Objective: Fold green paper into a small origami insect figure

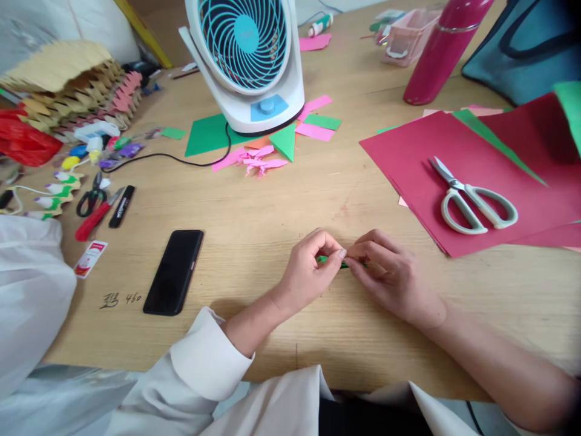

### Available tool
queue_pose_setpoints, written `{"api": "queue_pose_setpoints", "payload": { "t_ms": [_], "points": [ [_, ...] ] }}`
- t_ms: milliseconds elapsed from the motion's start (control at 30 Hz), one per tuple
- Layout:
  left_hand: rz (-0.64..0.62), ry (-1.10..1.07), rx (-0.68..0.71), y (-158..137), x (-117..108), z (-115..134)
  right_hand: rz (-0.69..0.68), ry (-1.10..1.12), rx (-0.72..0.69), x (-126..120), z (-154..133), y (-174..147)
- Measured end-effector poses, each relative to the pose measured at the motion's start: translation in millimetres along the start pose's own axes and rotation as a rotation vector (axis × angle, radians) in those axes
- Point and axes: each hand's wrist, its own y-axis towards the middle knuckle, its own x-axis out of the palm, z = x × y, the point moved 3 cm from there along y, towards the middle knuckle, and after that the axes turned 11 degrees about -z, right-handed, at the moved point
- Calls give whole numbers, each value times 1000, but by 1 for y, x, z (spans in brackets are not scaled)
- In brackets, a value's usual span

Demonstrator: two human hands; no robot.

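Observation:
Both my hands meet over the middle of the table, fingertips pinched close together. Between them shows a small piece of green paper [338, 264], mostly covered by the fingers, so its shape is hard to make out. My left hand [311, 263] pinches it with thumb and index finger from the left. My right hand [388, 272] grips it from the right with curled fingers. Beyond the hands lie folded pink paper shapes [263, 162] and a folded green paper triangle [284, 143]. To the right, white-handled scissors [472, 203] rest on red paper sheets [408, 157].
A white fan [272, 112] stands at the back, its black cord [167, 156] running left. A black phone [175, 272], a red-handled knife [97, 218] and black scissors [93, 197] lie on the left. A magenta bottle [438, 57] and blue bag [521, 54] stand at back right.

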Motion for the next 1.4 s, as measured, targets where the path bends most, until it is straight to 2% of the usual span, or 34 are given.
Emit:
{"api": "queue_pose_setpoints", "payload": {
  "t_ms": [200, 333, 633, 867, 1133, 1267, 1400],
  "points": [
    [-4, 30, 58, 1, -3, 2, -10, 27, 16, -2, 1, -1],
    [38, 14, 73, 2, -9, -2, -14, 4, 30, -4, 1, 0],
    [116, -57, 16, 6, -19, -9, 5, 8, 57, -8, 2, 0],
    [64, -186, -39, 7, -17, -7, 9, 112, 104, -4, 9, -1],
    [12, -186, -70, 8, -16, -6, -3, 101, 105, -3, 10, 0],
    [-35, -131, -20, 8, -14, -3, -20, 99, 97, -2, 11, 0],
    [-16, -97, 8, 8, -14, -3, -33, 111, 81, -1, 14, -1]
  ]
}}
